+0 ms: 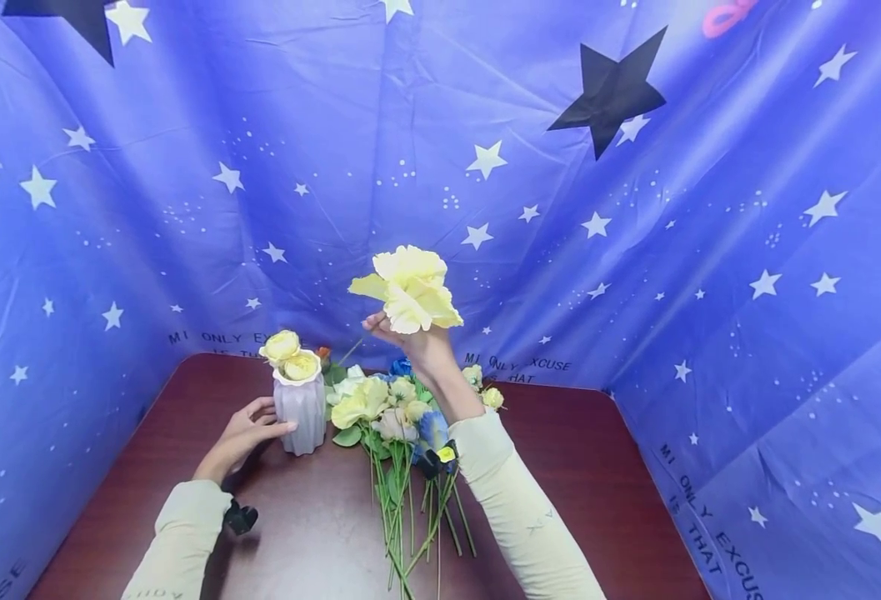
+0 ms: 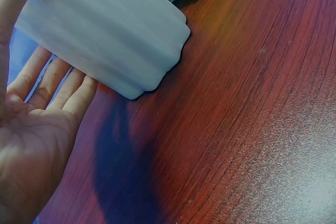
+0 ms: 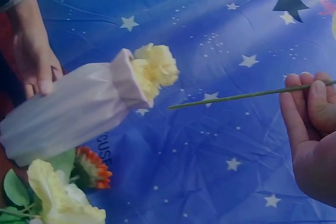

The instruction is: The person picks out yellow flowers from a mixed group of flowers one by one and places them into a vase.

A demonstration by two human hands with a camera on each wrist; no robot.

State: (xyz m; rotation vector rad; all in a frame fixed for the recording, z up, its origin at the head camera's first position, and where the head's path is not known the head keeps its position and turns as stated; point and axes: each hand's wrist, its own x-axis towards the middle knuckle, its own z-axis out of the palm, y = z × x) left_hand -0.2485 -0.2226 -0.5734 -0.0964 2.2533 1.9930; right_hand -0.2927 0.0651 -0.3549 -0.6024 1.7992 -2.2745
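Note:
A pale fluted vase (image 1: 301, 421) stands upright on the table, with yellow flowers (image 1: 299, 365) showing at its scalloped mouth. My left hand (image 1: 241, 437) holds it from the left, thumb across the near side and fingers at the far side. Up over the flower pile, my right hand (image 1: 431, 354) pinches the stem of a large yellow flower (image 1: 412, 287). In the right wrist view the thin green stem (image 3: 226, 99) sits between thumb and fingers. Its bare end points toward the vase mouth, apart from it.
Right of the vase lies a pile of artificial flowers, with a yellow bloom (image 1: 361, 402), a blue bloom (image 1: 434, 429) and long green stems (image 1: 402, 517) toward me. An orange flower (image 3: 93, 167) lies behind the vase. A starry blue curtain (image 1: 320, 167) surrounds the dark red table (image 1: 583, 500).

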